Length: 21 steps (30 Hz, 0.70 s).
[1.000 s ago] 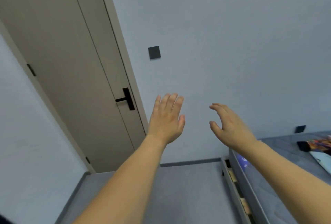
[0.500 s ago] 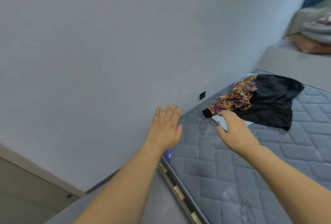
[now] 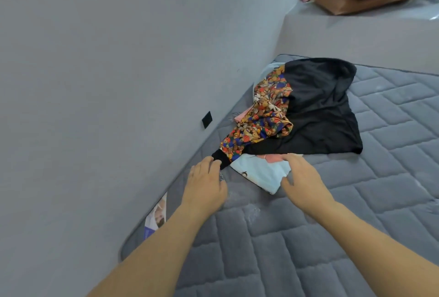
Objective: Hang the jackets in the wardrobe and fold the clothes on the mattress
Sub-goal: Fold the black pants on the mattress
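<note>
Left hand (image 3: 205, 184): fingers straight and spread, holding nothing; tips just beside the black cuff (image 3: 220, 159).
Black-and-floral jacket (image 3: 308, 109): long axis runs from that cuff far-right across the mattress (image 3: 356, 213).
Right hand (image 3: 303, 181): relaxed, resting on the pale blue garment (image 3: 259, 173).

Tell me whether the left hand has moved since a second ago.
Yes. The left hand was raised in front of the wall beside the door; now it is low over the mattress, its fingers at the black cuff of the patterned jacket.
</note>
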Tool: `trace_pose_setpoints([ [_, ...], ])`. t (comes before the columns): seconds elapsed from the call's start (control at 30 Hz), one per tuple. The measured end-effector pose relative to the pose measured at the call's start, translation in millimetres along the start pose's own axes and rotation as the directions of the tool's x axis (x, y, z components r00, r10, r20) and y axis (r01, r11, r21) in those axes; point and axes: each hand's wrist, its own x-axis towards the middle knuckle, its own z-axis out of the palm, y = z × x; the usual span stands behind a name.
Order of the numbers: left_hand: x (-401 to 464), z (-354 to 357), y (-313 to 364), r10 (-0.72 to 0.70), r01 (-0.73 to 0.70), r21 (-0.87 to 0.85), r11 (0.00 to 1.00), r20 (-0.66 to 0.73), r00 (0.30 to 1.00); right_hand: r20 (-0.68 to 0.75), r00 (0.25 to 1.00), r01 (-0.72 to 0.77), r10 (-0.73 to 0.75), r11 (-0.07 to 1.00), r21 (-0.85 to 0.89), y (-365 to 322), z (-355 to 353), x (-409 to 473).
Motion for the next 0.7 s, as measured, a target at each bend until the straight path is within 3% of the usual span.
trace_pose_setpoints([
  [0.13,111,107,1,0.060,-0.046,-0.110,0.993,0.128,0.990,-0.074,0.992,-0.106,0.099,0.989,-0.099,97,74,70],
  [0.23,185,169,33,0.130,-0.035,-0.357,0.933,0.245,0.961,-0.216,0.975,-0.090,0.054,0.984,-0.157,163,106,111],
  [0.3,234,203,62,0.257,-0.156,-0.457,0.876,0.168,0.952,-0.251,0.968,-0.090,0.024,0.963,-0.255,213,119,142],
  [0.37,284,238,77,0.354,-0.306,-0.367,0.878,0.069,0.933,-0.263,0.962,-0.158,0.065,0.924,-0.348,262,129,171],
  [0.43,317,273,74,0.316,-0.305,-0.121,0.945,0.092,0.944,-0.234,0.960,-0.242,0.156,0.881,-0.406,297,142,188],
  [0.5,327,306,61,0.308,-0.308,-0.011,0.951,-0.004,0.951,-0.228,0.958,-0.257,0.171,0.866,-0.429,316,161,197],
  [0.6,328,337,54,0.368,-0.376,0.022,0.926,-0.268,0.890,-0.305,0.945,-0.238,0.119,0.888,-0.393,326,169,207],
  [0.7,328,333,57,0.366,-0.370,0.048,0.928,-0.308,0.878,-0.344,0.932,-0.244,0.114,0.898,-0.366,327,163,213],
])
